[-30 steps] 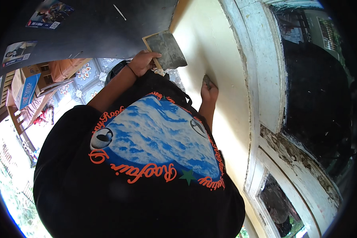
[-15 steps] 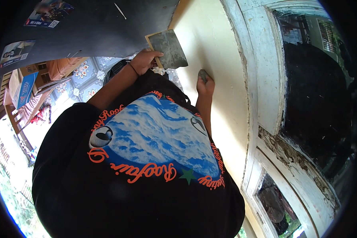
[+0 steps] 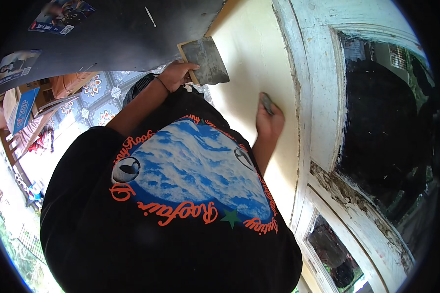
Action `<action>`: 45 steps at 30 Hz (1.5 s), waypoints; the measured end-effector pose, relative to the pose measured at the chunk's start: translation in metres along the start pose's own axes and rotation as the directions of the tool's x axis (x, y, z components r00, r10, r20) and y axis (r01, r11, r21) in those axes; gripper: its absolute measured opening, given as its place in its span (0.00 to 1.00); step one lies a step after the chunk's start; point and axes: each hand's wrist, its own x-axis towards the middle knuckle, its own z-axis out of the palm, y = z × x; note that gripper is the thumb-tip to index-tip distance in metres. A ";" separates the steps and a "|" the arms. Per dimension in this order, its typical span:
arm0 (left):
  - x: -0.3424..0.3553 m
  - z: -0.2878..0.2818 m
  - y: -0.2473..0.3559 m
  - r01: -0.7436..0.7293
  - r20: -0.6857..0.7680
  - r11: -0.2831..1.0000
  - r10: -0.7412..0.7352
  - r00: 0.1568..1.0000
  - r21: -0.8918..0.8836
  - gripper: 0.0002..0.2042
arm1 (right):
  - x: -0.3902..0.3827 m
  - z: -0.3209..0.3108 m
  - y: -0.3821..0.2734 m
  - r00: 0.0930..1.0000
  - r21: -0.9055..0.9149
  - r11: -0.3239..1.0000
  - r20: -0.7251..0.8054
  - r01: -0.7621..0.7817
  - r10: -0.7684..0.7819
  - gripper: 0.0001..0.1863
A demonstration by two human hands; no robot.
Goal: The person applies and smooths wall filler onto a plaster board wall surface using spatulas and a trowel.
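Where the right grip (image 3: 271,120) closes on a small grey block (image 3: 267,105), long axis slanting up-left, cream wall (image 3: 252,53) lies alongside, contact unclear; left grip (image 3: 176,75) pinches a wood-edged grey board (image 3: 208,61) extending to its right. Since the earlier frame: right grip shifted rightward, nearer the window frame (image 3: 321,97).

The board (image 3: 209,62) at twelve o'clock is mottled grey and edged tan; the wall (image 3: 252,53) is coloured cream. The shirt (image 3: 171,195) is printed blue-and-white on black; at ten o'clock, floor tiles (image 3: 92,87) are flower-patterned.
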 end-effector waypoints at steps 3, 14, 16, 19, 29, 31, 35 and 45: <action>-0.001 0.002 0.002 0.009 -0.013 1.000 -0.009 1.000 0.008 0.14 | 0.086 -0.058 0.045 0.991 0.105 0.989 0.095 -0.105 0.095 0.17; -0.011 -0.016 0.012 -0.032 -0.050 0.999 0.032 0.998 -0.001 0.14 | -0.012 0.041 0.017 0.946 0.239 0.962 0.320 -0.129 0.047 0.13; -0.007 -0.022 0.012 -0.006 -0.041 1.000 0.007 0.999 0.019 0.15 | -0.017 0.053 0.013 0.951 0.270 0.956 0.309 -0.111 0.023 0.14; -0.007 -0.027 0.009 -0.018 -0.071 1.000 0.017 0.997 -0.022 0.16 | 0.023 0.045 0.026 0.986 0.056 0.995 0.155 -0.078 0.069 0.15; 0.005 -0.025 0.004 -0.011 -0.041 0.996 0.015 0.999 0.087 0.18 | 0.132 -0.002 0.079 0.948 0.197 0.945 0.239 -0.261 0.212 0.13; 0.007 -0.043 -0.001 -0.043 -0.045 0.996 0.046 0.998 0.081 0.17 | 0.082 0.042 0.066 0.917 0.219 0.921 0.314 -0.323 0.247 0.12; 0.001 -0.044 0.012 -0.046 0.011 0.994 0.045 0.999 0.094 0.17 | 0.026 0.094 0.058 0.971 0.130 0.987 0.228 -0.096 0.065 0.11; 0.012 -0.045 0.044 -0.100 0.189 0.963 0.053 0.981 0.252 0.18 | 0.173 0.020 0.140 0.981 -0.046 0.980 0.022 -0.192 0.193 0.10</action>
